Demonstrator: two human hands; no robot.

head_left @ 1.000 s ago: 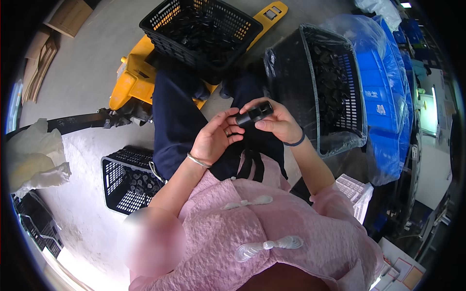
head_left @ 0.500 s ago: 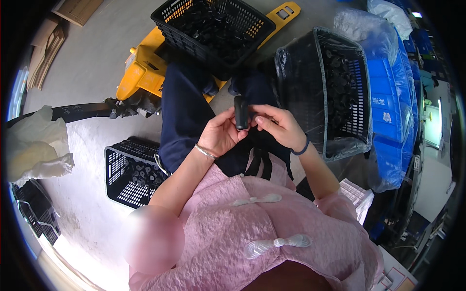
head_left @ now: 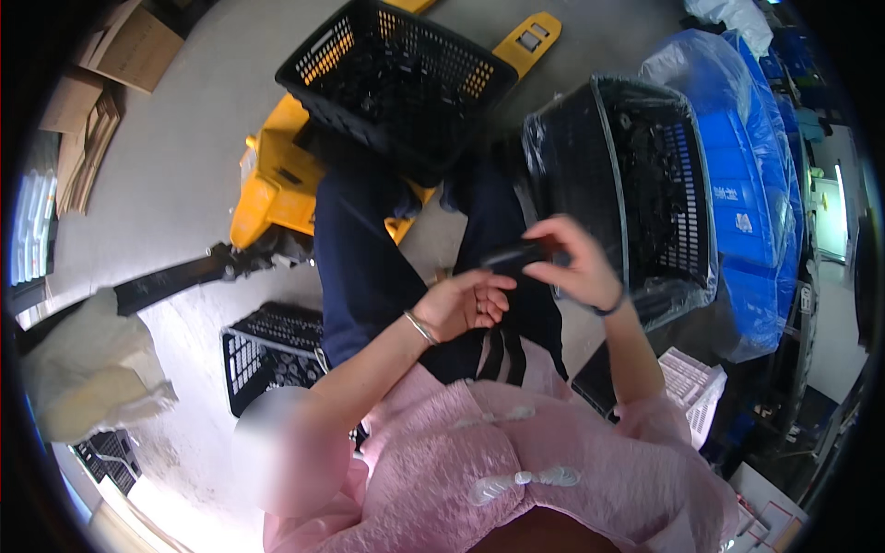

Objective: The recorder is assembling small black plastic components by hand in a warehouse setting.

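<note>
My right hand (head_left: pixel 581 263) grips a smooth black cylindrical piece (head_left: pixel 514 257) between thumb and fingers, above my right thigh. The piece lies sideways, its free end pointing left; motion blurs it slightly. Just below that end, my left hand (head_left: pixel 463 304) is palm-up with curled fingers, its fingertips close to the piece. Whether those fingers hold something small, I cannot tell. In front of my knees, a black crate (head_left: pixel 318 97) of dark parts rests on a yellow pallet jack (head_left: pixel 277 180). A second black crate (head_left: pixel 613 175), lined with clear plastic, holds black parts at my right.
By my left leg sits a smaller black crate (head_left: pixel 241 364) with round dark parts. The pallet jack's dark handle (head_left: pixel 175 286) extends left, near a pale cloth or paper sheet (head_left: pixel 101 369). Blue bins (head_left: pixel 737 194) under plastic stand far right. Flattened cardboard (head_left: pixel 138 46) leans at the far left.
The black piece has turned from upright to sideways and moved right with my right hand. My left hand has let go of it and curled its fingers. The view has shifted a little.
</note>
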